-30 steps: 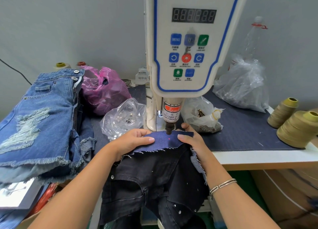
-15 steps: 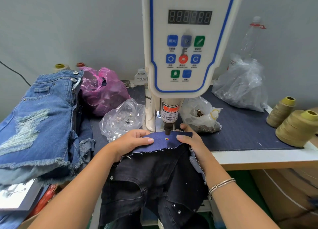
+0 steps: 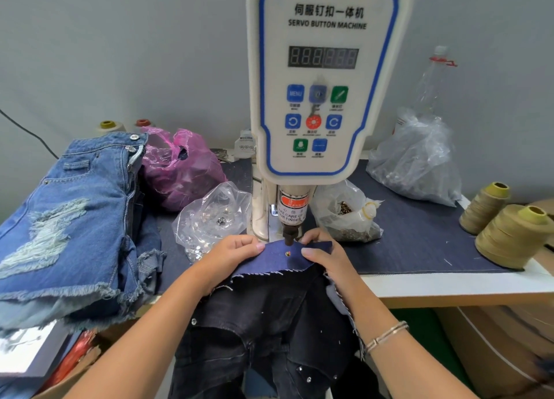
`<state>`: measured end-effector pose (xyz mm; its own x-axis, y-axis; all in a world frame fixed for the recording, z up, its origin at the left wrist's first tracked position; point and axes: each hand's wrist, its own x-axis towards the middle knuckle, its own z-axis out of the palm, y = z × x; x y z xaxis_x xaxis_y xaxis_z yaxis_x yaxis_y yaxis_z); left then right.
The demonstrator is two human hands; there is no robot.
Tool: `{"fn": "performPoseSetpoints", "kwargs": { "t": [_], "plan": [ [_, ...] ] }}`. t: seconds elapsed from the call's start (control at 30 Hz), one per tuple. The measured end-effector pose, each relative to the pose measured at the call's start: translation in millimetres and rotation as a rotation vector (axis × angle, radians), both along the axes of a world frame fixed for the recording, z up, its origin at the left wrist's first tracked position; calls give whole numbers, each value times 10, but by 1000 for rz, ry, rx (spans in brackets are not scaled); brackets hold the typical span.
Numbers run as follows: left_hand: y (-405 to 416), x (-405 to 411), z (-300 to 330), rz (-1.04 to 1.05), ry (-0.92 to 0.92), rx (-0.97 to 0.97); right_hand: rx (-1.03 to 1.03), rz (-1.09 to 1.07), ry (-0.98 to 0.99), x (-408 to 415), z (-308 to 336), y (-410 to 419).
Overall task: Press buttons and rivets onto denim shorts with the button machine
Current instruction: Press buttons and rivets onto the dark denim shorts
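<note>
While both hands (image 3: 230,256) keep pinching blue denim flap (image 3: 284,259), rivet (image 3: 287,253) newly set, punch (image 3: 289,237) lifted

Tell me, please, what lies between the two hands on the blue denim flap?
In the head view, a small metal rivet sits in the blue flap between the left hand and the right hand, just below the machine's punch.

Both forearms are bare, with no sleeves in view. The right wrist wears thin silver bangles (image 3: 386,335), two or three slim bands lying close together. The hands are ungloved and show no rings.
</note>
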<state>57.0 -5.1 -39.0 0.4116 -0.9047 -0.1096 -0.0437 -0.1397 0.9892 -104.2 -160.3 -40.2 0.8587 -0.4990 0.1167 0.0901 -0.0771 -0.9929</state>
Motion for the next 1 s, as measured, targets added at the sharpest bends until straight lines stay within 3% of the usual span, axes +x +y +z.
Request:
{"fn": "performPoseSetpoints", "kwargs": {
  "t": [0.13, 0.23, 0.27, 0.33, 0.4, 0.43, 0.5, 0.63, 1.0],
  "plan": [
    [-16, 18, -17, -3, -11, 7, -332, -85, -149, -233, 377, 76],
    [-5, 6, -5, -1, -35, 8, -714, -280, -199, -362, 880, -134],
    [-4, 3, -4, 6, -42, 9, -810, -360, -101, -347, 1041, -253],
    [-7, 6, -13, 18, -42, 11, -1055, -446, 348, -230, 1229, -495],
    [-16, 8, -19, 30, -17, 7, -1281, -368, 849, -74, 1222, -623],
    [-20, 12, -21, 35, -6, 7, -1352, -290, 1004, 4, 1170, -641],
    [-22, 11, -18, 39, 5, 9, -1420, -177, 1165, 132, 993, -651],
    [-19, 6, -13, 59, 0, 0, -1471, -152, 1289, 243, 690, -674],
    [-38, 56, -62, 73, -17, 21, -1594, -323, 1206, 418, 482, -724]
  ]
}}
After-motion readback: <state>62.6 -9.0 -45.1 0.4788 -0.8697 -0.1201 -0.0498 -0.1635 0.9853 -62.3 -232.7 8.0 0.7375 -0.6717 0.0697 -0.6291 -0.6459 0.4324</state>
